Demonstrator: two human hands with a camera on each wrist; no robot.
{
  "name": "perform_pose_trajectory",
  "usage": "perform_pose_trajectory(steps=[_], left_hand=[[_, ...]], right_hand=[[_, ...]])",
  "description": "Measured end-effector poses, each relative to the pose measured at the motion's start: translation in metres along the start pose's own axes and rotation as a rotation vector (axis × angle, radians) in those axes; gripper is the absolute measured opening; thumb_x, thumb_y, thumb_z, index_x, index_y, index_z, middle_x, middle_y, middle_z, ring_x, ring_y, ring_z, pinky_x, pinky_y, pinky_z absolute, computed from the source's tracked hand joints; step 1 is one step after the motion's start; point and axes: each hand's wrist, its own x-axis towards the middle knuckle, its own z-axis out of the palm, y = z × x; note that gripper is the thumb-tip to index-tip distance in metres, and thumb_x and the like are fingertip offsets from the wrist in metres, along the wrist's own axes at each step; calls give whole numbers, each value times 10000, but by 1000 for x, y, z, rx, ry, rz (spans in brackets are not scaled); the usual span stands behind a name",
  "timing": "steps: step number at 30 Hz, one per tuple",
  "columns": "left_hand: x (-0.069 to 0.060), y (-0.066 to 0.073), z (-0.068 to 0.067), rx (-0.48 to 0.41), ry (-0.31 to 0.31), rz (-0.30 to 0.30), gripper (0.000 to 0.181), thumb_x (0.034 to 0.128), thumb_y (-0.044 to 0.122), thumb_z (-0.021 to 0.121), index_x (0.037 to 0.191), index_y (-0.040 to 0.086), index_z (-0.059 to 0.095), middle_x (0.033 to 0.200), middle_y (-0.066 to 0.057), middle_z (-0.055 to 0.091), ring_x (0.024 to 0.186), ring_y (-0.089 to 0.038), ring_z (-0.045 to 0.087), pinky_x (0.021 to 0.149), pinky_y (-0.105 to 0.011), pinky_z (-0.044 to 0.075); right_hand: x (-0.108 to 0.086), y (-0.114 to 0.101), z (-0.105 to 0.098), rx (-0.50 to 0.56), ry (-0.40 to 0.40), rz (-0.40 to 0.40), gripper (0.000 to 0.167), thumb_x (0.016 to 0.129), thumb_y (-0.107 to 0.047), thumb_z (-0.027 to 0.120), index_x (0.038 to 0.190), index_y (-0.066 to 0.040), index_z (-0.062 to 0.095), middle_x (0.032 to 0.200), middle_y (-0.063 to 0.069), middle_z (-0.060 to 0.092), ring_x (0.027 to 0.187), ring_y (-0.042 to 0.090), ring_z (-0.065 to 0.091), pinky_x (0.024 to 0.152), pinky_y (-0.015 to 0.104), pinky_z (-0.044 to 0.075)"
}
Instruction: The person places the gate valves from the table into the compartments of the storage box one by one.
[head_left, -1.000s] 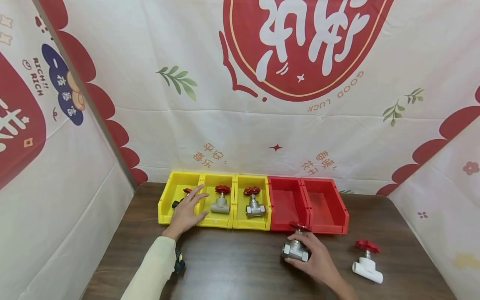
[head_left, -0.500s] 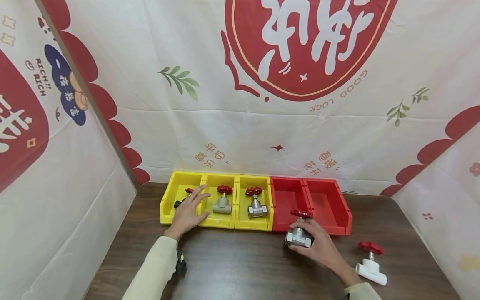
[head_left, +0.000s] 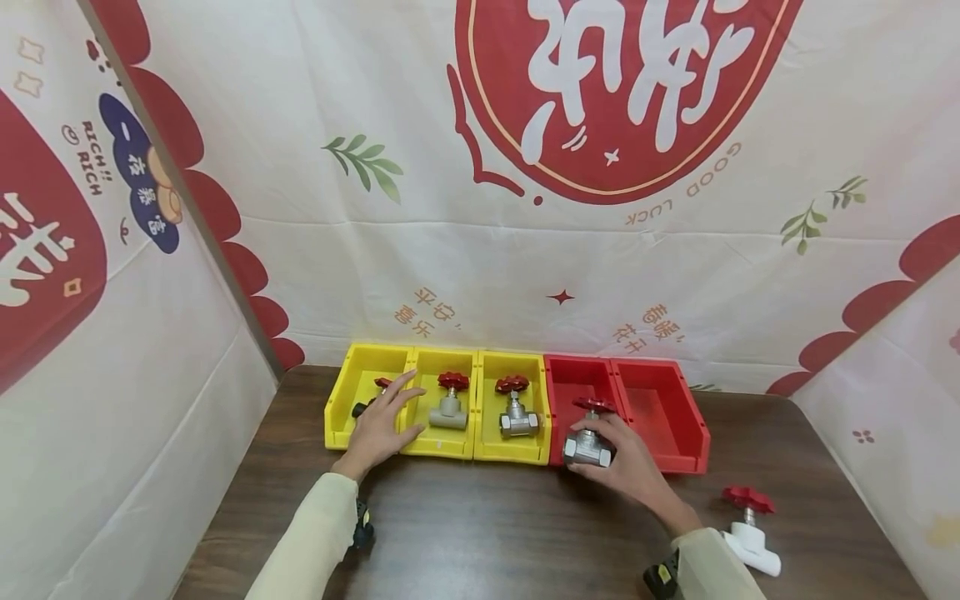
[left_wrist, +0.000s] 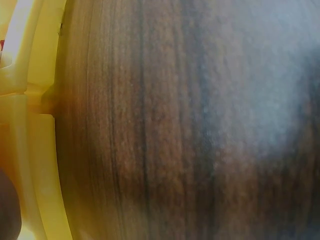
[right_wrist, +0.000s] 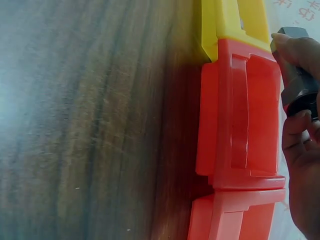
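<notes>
My right hand (head_left: 628, 467) grips a metal valve (head_left: 587, 450) with a red handwheel, held over the front of the left red bin (head_left: 577, 375). In the right wrist view, the fingers (right_wrist: 302, 135) close round the valve's dark metal body (right_wrist: 295, 80) above the bin. My left hand (head_left: 377, 433) lies over the wall between the two leftmost yellow bins, fingers spread and holding nothing. Near it are a small black valve (head_left: 363, 408), partly hidden by the hand, and a grey valve (head_left: 448, 412) with a red handwheel. Another metal valve (head_left: 517, 419) lies in the third yellow bin (head_left: 512, 452).
The right red bin (head_left: 652, 400) stands beside the left one, in a row with the yellow bins. A white valve (head_left: 752, 546) with a red handwheel lies on the brown table (head_left: 480, 533) at the right, partly behind the right sleeve. A printed cloth (head_left: 480, 275) hangs behind the bins.
My right hand has carried the metal valve forward from the table in front of the red bins to over the left red bin's front. The left hand stays at the yellow bins.
</notes>
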Motion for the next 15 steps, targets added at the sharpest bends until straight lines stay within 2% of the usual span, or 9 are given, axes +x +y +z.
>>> perform_pose_trajectory(steps=[5,9,15], left_hand=[[0,-1,-1,10,-2,-8,561,819,318,757,1333,290,535,1551,182,177,1273,-272,435,871,-581,413],[-1,0,-2,6,-1,-13,562,816,315,759,1332,273,542,1549,183,180,1284,-262,422,881,-581,411],[0,0,-3,13,-1,8,558,824,332,745,1337,250,539,1557,137,194,1300,-266,403,886,-590,406]], right_hand=[[13,5,1,25,-2,-1,579,676,-343,868,1189,-316,599,1189,-5,524,1030,187,487,760,379,515],[24,11,2,48,-25,11,574,694,-372,851,1205,-291,603,1194,7,523,1028,202,489,778,391,506],[37,18,-1,-6,-52,-12,564,679,-330,870,1181,-285,617,1171,14,526,1004,219,499,773,416,527]])
